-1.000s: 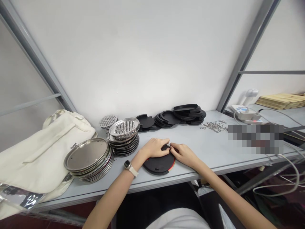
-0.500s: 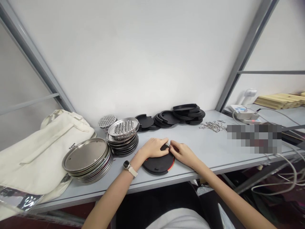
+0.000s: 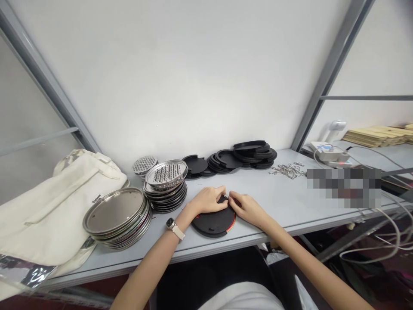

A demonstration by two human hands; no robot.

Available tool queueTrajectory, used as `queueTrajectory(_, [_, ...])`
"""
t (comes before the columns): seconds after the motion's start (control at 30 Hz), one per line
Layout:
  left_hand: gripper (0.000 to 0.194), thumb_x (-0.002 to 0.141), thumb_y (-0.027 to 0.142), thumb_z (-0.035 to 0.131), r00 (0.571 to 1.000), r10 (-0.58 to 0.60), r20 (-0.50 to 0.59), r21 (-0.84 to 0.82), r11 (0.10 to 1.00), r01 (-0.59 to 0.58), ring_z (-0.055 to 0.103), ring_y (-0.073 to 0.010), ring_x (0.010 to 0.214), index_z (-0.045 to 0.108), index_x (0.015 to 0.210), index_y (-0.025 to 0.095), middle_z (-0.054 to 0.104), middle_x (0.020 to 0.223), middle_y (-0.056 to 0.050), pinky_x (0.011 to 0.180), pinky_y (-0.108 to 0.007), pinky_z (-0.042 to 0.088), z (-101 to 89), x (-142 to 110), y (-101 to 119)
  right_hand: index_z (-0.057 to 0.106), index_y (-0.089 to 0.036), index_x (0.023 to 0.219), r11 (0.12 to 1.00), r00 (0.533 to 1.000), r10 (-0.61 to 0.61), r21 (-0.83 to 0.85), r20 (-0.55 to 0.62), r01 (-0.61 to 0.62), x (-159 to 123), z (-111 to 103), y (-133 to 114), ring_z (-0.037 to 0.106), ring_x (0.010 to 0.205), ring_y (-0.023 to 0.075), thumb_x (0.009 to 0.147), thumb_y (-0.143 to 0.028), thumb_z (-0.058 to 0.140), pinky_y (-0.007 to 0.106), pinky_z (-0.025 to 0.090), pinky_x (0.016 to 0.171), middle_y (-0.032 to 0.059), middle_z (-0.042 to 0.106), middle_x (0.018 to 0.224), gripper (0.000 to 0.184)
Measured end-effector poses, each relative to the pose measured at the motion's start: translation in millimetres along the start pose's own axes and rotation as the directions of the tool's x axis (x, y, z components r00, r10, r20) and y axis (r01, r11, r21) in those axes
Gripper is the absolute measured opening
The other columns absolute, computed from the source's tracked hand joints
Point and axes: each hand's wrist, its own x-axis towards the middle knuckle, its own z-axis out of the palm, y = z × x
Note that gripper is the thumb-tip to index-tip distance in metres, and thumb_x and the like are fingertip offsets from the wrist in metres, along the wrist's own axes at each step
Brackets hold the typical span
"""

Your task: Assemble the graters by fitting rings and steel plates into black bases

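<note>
A black round disc point(image 3: 213, 224) with a red and yellow edge on its right lies flat near the table's front edge. My left hand point(image 3: 209, 200) rests over its upper left part, thumb across the top and fingers curled at the far rim. At that rim a small shiny metal piece point(image 3: 226, 196) shows between my hands. My right hand point(image 3: 247, 209) is closed in a pinch at this piece, its fingertips against the disc's upper right edge. How the piece sits on the disc is hidden by my fingers.
Stacked metal discs point(image 3: 114, 211) and grater discs point(image 3: 166, 174) stand left, beside a cream cloth bag point(image 3: 58, 206). Black round holders point(image 3: 226, 159) are piled along the wall. Metal wire clips point(image 3: 287, 170) lie at right, near a white device point(image 3: 327, 151) with cables.
The view shifts slightly. Both hands stay at the disc's far rim, with only small finger movements around the metal piece.
</note>
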Motion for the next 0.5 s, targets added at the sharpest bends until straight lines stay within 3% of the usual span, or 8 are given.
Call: queueTrajectory(0.5, [0.015,0.076,0.032,0.058,0.998,-0.053,-0.014,-0.178,0.983,0.05,0.041,-0.0092,0.05,0.049,0.077,0.019,0.045,0.055,0.007,0.05,-0.023,0.028,1.2,1.6,-3.0,0.043,-0.022,0.077,0.999,0.999,-0.027,-0.032,-0.023,0.026,0.2,1.5,1.8,0.045,0.049,0.0132,0.094,-0.027,0.032,0.023,0.028,0.053,-0.0025,0.049,0.058,0.02])
